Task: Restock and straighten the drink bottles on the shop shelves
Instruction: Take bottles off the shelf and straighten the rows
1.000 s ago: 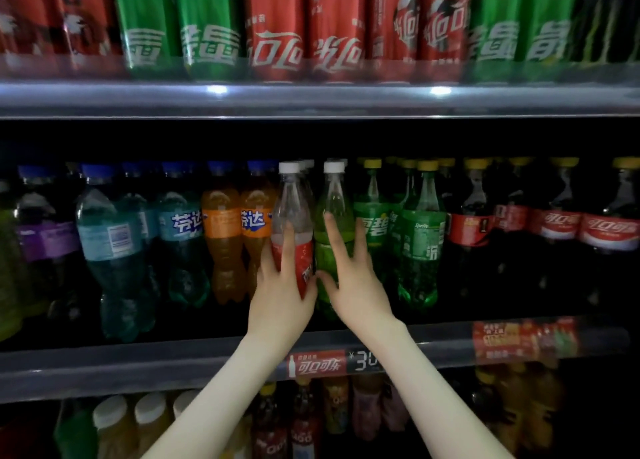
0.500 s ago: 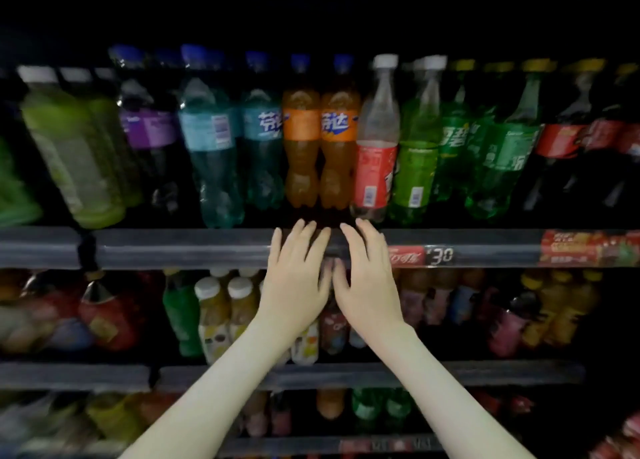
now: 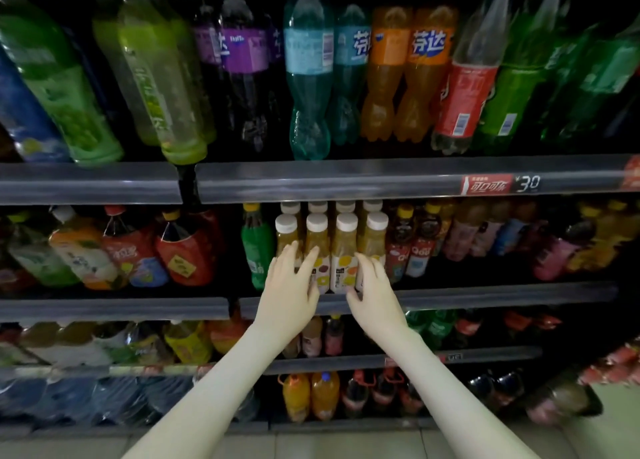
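Several white-capped juice bottles point(image 3: 344, 251) stand in rows on the second shelf point(image 3: 485, 292) from the top of the view. My left hand point(image 3: 289, 285) lies with straight fingers against the left front bottles. My right hand point(image 3: 375, 285) has its fingers loosely curved against the rightmost front bottle. Neither hand lifts anything. On the shelf above stands a clear bottle with a red label point(image 3: 464, 88) between orange soda bottles point(image 3: 405, 71) and green soda bottles point(image 3: 519, 88).
A green bottle point(image 3: 257, 251) stands left of the juice rows and dark red-labelled bottles point(image 3: 408, 247) stand right of them. The upper shelf rail point(image 3: 346, 181) carries a red price tag point(image 3: 486, 184). Lower shelves hold more drinks, and tiled floor point(image 3: 346, 444) lies below.
The view has tipped downward. Both hands let go of the bottles on the soda shelf, dropped past its rail and now rest on the white-capped juice bottles one shelf lower.
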### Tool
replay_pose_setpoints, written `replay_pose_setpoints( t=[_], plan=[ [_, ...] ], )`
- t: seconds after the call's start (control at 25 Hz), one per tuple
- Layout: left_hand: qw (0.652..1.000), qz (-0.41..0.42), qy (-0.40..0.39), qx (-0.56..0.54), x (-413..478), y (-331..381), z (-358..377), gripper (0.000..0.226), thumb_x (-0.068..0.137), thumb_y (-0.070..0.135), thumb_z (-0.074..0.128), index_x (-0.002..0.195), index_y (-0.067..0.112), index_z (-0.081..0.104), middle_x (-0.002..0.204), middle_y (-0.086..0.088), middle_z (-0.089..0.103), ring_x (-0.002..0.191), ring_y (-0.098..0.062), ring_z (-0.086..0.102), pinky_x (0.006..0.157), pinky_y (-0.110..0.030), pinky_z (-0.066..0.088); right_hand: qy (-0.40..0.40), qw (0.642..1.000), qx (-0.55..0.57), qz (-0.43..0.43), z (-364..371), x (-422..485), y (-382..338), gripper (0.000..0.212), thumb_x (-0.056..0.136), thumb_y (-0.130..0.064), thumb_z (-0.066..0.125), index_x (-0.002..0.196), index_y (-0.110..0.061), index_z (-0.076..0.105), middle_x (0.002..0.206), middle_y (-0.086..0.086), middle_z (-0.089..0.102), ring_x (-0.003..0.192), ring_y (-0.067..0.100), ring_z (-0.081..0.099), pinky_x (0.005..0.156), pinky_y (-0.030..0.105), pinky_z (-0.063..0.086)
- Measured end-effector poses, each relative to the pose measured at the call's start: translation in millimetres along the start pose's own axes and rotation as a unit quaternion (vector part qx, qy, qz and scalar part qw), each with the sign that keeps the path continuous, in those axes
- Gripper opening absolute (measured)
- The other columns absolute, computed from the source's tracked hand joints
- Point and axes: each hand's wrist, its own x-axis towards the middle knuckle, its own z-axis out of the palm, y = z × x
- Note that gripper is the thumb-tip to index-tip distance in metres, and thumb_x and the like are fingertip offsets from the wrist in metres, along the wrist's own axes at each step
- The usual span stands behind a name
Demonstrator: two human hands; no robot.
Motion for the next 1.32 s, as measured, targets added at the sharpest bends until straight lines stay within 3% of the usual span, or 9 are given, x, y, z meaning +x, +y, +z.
replay_pose_setpoints(
  t=[0.08,0.28,0.52,0.64,0.8,0.88,1.0,1.16,1.32],
  plan=[
    [0.999,-0.033,-0.039,0.019,-5.8,-12.4,5.0,0.061,0.09,0.017,0.057,0.146,0.015,0.033,0.148,-0.024,0.03,0.14,-0.039,0.025,0.112,-0.051,0.027,-0.017,1.0,0.0,0.024,4.4,0.0,2.8,0.061,0.097,-0.017,0.049,0.15,-0.02,0.018,0.157,-0.003,0.015,0.142,0.015,0.022,0.094,0.017,0.031],
    [0.99,-0.104,-0.082,0.047,-11.6,-37.7,4.5,0.064,0.095,0.022,0.046,0.152,0.019,0.016,0.155,-0.021,0.013,0.142,-0.034,0.019,0.115,-0.043,0.02,-0.048,0.999,0.005,-0.006,19.1,16.8,-4.8,0.067,0.096,-0.017,0.051,0.151,-0.021,0.013,0.156,0.001,0.014,0.142,0.018,0.023,0.105,0.026,0.032],
    [0.992,-0.111,-0.059,0.033,2.0,-63.5,-0.6,0.065,0.095,0.021,0.046,0.152,0.02,0.014,0.155,-0.018,0.016,0.14,-0.032,0.023,0.114,-0.04,0.024,-0.04,0.996,-0.008,-0.075,46.1,43.0,-24.6,0.068,0.096,-0.015,0.051,0.151,-0.021,0.012,0.154,0.001,0.021,0.137,0.018,0.031,0.104,0.03,0.04],
    [0.993,-0.094,-0.067,0.02,-7.0,-80.2,0.3,0.064,0.095,0.021,0.046,0.152,0.021,0.015,0.156,-0.013,0.019,0.139,-0.03,0.027,0.112,-0.034,0.026,-0.05,0.99,0.006,-0.131,68.1,51.0,-44.3,0.066,0.096,-0.015,0.049,0.151,-0.019,0.014,0.153,0.002,0.023,0.139,0.016,0.027,0.11,0.03,0.034],
    [0.99,-0.136,-0.012,0.025,-25.2,-125.3,-16.1,0.063,0.095,0.022,0.047,0.151,0.021,0.018,0.155,-0.014,0.023,0.137,-0.03,0.031,0.109,-0.034,0.03,-0.059,0.981,-0.004,-0.184,112.4,50.2,-78.9,0.068,0.096,-0.016,0.051,0.152,-0.018,0.013,0.154,0.004,0.023,0.142,0.016,0.021,0.115,0.028,0.025],
    [0.986,-0.162,-0.004,0.026,-36.2,-157.6,-30.4,0.063,0.096,0.025,0.046,0.152,0.022,0.015,0.155,-0.013,0.021,0.138,-0.03,0.029,0.108,-0.035,0.033,-0.009,0.985,-0.005,-0.171,134.6,54.1,-97.1,0.071,0.092,-0.014,0.057,0.15,-0.014,0.018,0.149,0.011,0.03,0.138,0.023,0.029,0.113,0.035,0.03],
    [0.988,-0.153,-0.015,0.029,-50.2,-202.9,-50.9,0.06,0.098,0.025,0.045,0.151,0.019,0.017,0.157,-0.013,0.016,0.141,-0.03,0.024,0.11,-0.037,0.033,0.138,0.984,-0.063,-0.094,165.4,72.1,-113.3,0.08,0.08,-0.012,0.07,0.146,-0.01,0.024,0.139,0.023,0.039,0.124,0.037,0.038,0.1,0.051,0.042],
    [0.994,-0.08,-0.01,0.07,-51.8,-250.8,-76.4,0.057,0.095,0.019,0.051,0.147,0.011,0.029,0.154,-0.024,0.016,0.141,-0.039,0.02,0.114,-0.046,0.02,0.165,0.967,-0.195,-0.016,198.0,77.8,-125.7,0.091,0.074,-0.015,0.075,0.148,-0.02,0.022,0.149,0.026,0.024,0.127,0.042,0.029,0.097,0.059,0.037],
    [0.992,-0.069,-0.037,0.101,-54.7,-293.0,-81.3,0.066,0.092,0.022,0.053,0.15,0.012,0.021,0.154,-0.027,0.013,0.143,-0.04,0.012,0.116,-0.048,0.01,0.18,0.969,-0.166,0.019,231.3,62.6,-153.6,0.087,0.076,-0.015,0.075,0.146,-0.015,0.025,0.146,0.028,0.029,0.131,0.045,0.031,0.103,0.058,0.033]
  ],
)
